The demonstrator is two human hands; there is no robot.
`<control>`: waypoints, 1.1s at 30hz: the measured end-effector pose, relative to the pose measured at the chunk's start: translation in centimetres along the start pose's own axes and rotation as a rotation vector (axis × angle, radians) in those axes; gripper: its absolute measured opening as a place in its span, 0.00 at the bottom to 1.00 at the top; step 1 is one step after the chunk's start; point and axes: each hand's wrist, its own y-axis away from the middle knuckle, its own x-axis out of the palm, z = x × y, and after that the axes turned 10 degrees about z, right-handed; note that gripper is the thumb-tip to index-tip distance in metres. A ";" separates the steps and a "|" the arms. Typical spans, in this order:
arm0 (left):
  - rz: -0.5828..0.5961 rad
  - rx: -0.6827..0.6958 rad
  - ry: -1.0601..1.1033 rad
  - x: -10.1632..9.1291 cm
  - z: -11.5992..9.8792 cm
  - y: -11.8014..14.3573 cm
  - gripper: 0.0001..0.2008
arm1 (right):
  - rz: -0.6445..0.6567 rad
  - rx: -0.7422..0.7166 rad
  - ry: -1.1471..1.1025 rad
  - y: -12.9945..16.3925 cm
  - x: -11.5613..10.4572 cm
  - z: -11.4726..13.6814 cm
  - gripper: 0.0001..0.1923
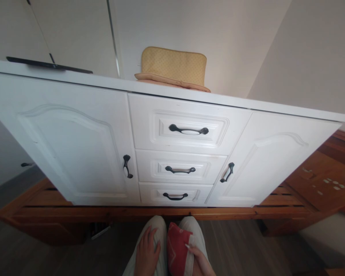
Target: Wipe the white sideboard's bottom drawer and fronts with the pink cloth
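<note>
My left hand (147, 251) lies flat on my left knee with its fingers a little apart, and nothing is in it. Between my knees, and partly on the right one, is a folded red cloth (176, 245) with pale markings and a whitish border. My right hand (199, 260) grips that border at its right side, its fingertips pressed on the fabric. The lower end of the cloth runs out of view at the bottom edge.
A white cabinet (166, 157) with drawers and two doors stands on a brown wooden bench (218, 212) in front of my knees. On its top are a yellow dotted padded item (174, 65) and a thin black flat object (48, 65). Wood-look flooring (232, 249) lies below.
</note>
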 end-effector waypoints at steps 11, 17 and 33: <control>-0.047 0.025 0.037 0.3 0.3 0.0 0.24 | 0.002 0.021 -0.016 -0.2 0.3 0.0 0.29; -0.023 0.006 0.018 0.2 0.1 -0.1 0.25 | -0.021 -0.005 -0.032 -0.1 0.8 0.1 0.27; -0.022 0.014 0.015 0.1 0.1 -0.1 0.25 | 0.015 -0.010 -0.023 -0.1 0.1 -0.2 0.28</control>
